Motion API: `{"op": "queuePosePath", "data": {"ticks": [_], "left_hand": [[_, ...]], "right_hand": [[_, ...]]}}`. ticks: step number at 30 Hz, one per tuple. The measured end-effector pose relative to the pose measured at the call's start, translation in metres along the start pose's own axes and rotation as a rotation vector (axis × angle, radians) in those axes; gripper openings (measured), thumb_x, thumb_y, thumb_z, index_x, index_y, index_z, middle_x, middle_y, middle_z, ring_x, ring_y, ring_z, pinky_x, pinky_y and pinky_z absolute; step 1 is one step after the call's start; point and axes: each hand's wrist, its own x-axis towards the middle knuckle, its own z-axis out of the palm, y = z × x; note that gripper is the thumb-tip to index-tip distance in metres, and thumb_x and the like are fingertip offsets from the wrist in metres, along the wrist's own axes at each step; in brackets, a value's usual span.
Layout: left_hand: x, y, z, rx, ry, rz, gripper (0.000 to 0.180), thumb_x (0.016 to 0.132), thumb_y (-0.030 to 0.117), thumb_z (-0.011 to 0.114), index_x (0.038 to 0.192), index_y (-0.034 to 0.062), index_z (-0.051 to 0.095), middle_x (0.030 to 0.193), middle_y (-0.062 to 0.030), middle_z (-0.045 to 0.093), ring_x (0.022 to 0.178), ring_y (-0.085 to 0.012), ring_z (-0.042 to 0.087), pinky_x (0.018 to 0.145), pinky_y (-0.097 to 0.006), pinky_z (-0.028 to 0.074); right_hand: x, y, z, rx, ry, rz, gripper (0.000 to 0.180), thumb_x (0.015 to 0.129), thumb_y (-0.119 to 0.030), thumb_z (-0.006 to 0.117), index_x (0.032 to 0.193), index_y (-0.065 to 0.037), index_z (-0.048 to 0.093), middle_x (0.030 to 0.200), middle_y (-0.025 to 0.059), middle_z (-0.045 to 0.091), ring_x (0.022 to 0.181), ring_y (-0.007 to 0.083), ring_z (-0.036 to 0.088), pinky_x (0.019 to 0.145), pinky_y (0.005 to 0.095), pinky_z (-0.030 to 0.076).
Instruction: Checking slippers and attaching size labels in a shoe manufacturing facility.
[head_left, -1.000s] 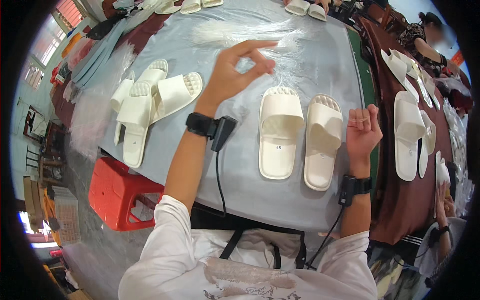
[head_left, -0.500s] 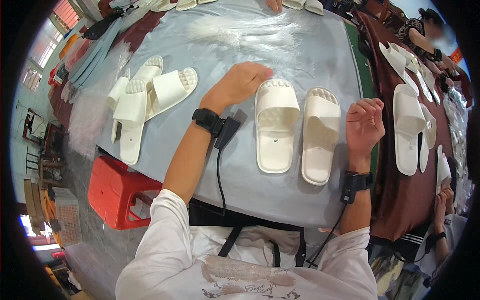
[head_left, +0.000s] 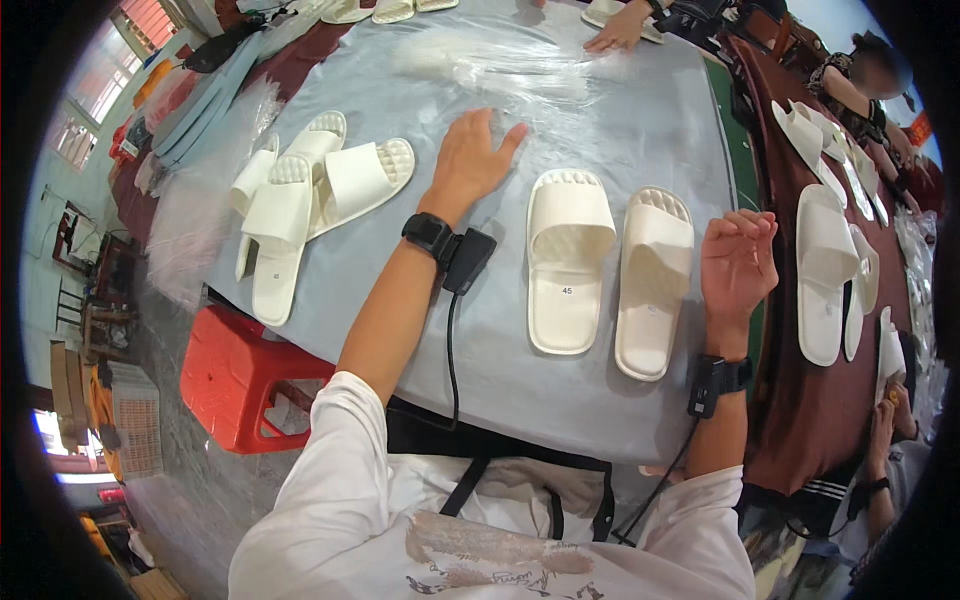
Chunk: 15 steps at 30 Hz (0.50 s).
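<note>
My left hand [head_left: 470, 160] lies palm down on the grey table, its fingers stretched out and the thumb spread. It holds nothing and sits beyond and left of a cream slipper [head_left: 565, 322]. To the right of that slipper a second cream slipper [head_left: 645, 325] rests parallel, both with their toe ends away from me. My right hand [head_left: 738, 265] is raised beside the second slipper, near the table's right edge. Its fingers are loosely curled, with nothing visible in them. On the left, several cream slippers [head_left: 275, 255] lie crossed over one another.
Clear plastic bags [head_left: 490, 65] are spread across the far table; more plastic [head_left: 190, 235] hangs at its left edge. A red stool [head_left: 235, 385] stands at the left. More slippers [head_left: 822, 275] rest on a brown-covered table [head_left: 775, 400] at the right. Another person's hand [head_left: 615, 30] reaches in at the far side.
My left hand has drawn back from the toe of the nearer-left slipper, and its bent fingers have straightened. The right hand has barely moved. Another person's hand has come in at the far side.
</note>
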Motion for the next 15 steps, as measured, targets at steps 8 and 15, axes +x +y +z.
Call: {"op": "queuePosePath", "data": {"ticks": [8,15], "left_hand": [[0.0,0.0,-0.008,0.122,0.145,0.019,0.079,0.074,0.064,0.08,0.119,0.0013,0.067,0.126,-0.0187,0.061,0.123,-0.038,0.053,0.107,-0.046,0.041],[0.005,0.054,-0.054,0.19,0.497,0.382,0.053,0.071,0.054,0.088,0.098,0.0094,0.076,0.093,-0.0063,0.067,0.088,-0.0232,0.061,0.08,-0.033,0.048]], "right_hand": [[-0.002,0.002,0.001,-0.068,0.031,0.054,0.015,0.104,-0.016,0.058,0.113,-0.012,0.069,0.111,0.0001,0.063,0.095,0.0132,0.057,0.094,0.0324,0.044],[-0.005,-0.003,0.003,-0.08,-0.248,0.292,0.008,0.101,-0.019,0.064,0.099,-0.011,0.064,0.112,0.0042,0.062,0.098,0.015,0.059,0.099,0.0375,0.047]]}}
